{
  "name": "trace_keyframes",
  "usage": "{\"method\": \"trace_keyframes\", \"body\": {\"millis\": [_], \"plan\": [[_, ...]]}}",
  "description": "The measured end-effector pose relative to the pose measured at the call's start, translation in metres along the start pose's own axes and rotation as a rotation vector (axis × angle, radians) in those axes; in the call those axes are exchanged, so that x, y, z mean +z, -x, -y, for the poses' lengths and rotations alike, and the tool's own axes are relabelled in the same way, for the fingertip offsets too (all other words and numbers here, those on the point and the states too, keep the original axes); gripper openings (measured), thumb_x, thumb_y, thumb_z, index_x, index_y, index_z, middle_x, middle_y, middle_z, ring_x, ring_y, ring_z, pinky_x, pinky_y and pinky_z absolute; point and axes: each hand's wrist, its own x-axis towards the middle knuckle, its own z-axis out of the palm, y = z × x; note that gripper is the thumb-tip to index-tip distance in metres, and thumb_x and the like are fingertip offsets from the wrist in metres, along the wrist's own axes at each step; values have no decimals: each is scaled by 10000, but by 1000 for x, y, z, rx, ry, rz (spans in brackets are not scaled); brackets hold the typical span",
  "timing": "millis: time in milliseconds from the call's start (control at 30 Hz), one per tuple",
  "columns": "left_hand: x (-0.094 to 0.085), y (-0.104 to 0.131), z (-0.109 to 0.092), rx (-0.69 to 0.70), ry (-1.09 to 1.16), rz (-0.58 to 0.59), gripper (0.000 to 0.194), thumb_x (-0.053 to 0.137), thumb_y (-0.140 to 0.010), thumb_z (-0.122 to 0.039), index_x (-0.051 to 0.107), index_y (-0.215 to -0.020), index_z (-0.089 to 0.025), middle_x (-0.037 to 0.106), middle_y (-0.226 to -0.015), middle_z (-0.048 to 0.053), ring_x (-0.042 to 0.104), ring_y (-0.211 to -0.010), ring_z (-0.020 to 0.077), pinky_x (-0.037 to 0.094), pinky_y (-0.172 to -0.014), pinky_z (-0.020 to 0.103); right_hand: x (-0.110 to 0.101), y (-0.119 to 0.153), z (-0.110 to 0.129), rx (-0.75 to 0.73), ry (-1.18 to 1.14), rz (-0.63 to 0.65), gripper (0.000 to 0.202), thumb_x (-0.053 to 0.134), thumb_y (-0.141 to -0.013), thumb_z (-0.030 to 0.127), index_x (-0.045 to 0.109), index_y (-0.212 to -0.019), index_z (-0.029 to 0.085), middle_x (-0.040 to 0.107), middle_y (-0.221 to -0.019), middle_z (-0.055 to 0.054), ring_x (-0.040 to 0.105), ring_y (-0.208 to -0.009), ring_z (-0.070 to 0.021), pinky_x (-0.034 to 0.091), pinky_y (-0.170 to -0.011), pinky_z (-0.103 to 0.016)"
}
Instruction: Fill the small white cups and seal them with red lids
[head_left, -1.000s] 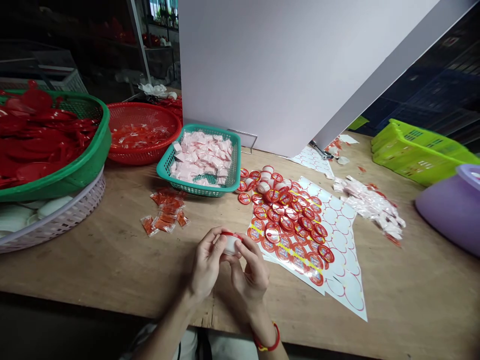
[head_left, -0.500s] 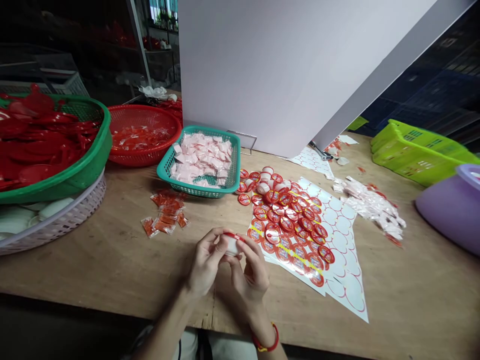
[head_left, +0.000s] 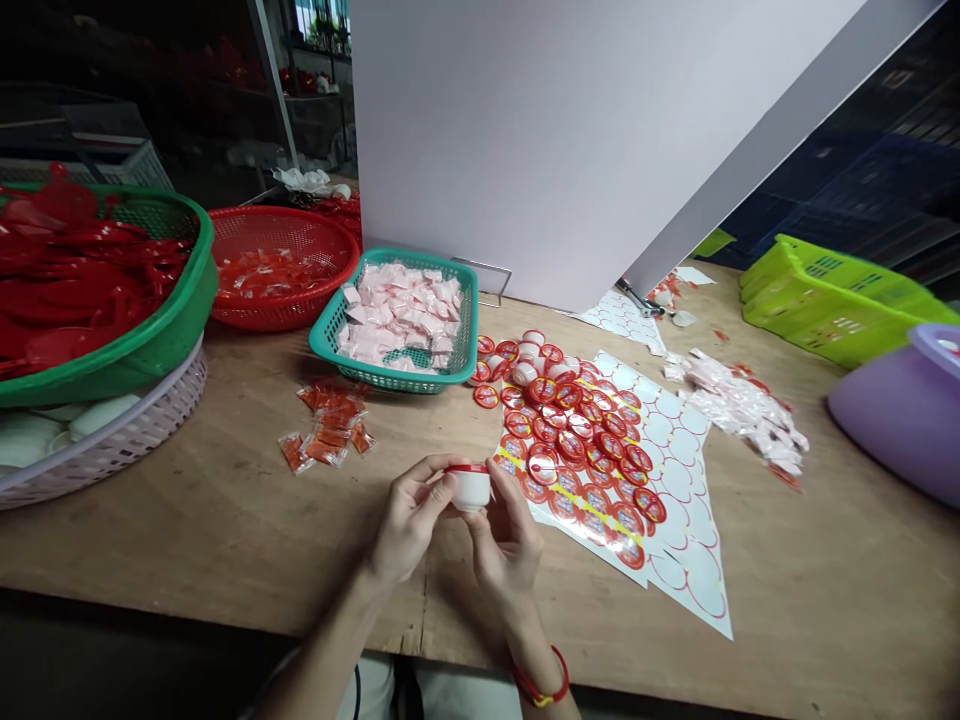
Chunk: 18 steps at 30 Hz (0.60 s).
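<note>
A small white jar with a red lid (head_left: 472, 488) is held upright between both hands, above the front part of the wooden table (head_left: 247, 540). My left hand (head_left: 411, 515) pinches its left side, thumb in front. On the right side, my right hand (head_left: 506, 540) has its fingers against the jar and its thumb near the base. To the right, a heap of red-rimmed round pieces (head_left: 574, 420) lies on sticker sheets (head_left: 686, 500) printed with circles. Small orange packets (head_left: 330, 425) lie to the left of the hands.
A teal basket (head_left: 319, 340) holds pale pink packets. Further left are a red basket (head_left: 341, 255), a green basket (head_left: 202, 270) and a lilac basket (head_left: 176, 410). On the right stand a lime basket (head_left: 817, 310) and a purple basin (head_left: 892, 420). A large white panel (head_left: 570, 130) rises behind.
The jar has turned so more of its white side shows. My right hand's fingers have shifted right and off the lid's top. The view has moved slightly.
</note>
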Motion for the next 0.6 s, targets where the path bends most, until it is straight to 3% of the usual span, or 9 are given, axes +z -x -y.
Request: {"method": "trace_keyframes", "body": {"millis": [233,433,600], "plan": [[0,-1,0,22,-19,-6,229,676,-707,-326,656,-866,-164,696,-834,63,639,-752,177,507,-612,235,0,-1,3,100,-99,17,385,599,-790,214,533,-1168,240,599,-1130,-74,568,-1041,-199,488,-877,-359],[-3,0,7,15,11,23,223,653,-722,-365,640,-848,-182,661,-875,40,616,-780,154,504,-661,232,-1,-14,7,363,-369,10,207,602,-784,319,646,-950,203,682,-920,-62,642,-806,-171,530,-671,-279],[2,2,17,31,18,-42,209,612,-756,-379,602,-845,-190,621,-928,38,590,-858,162,499,-685,234,5,-12,4,424,-417,-81,158,661,-720,307,672,-829,192,671,-821,-44,628,-758,-173,508,-653,-282]]}}
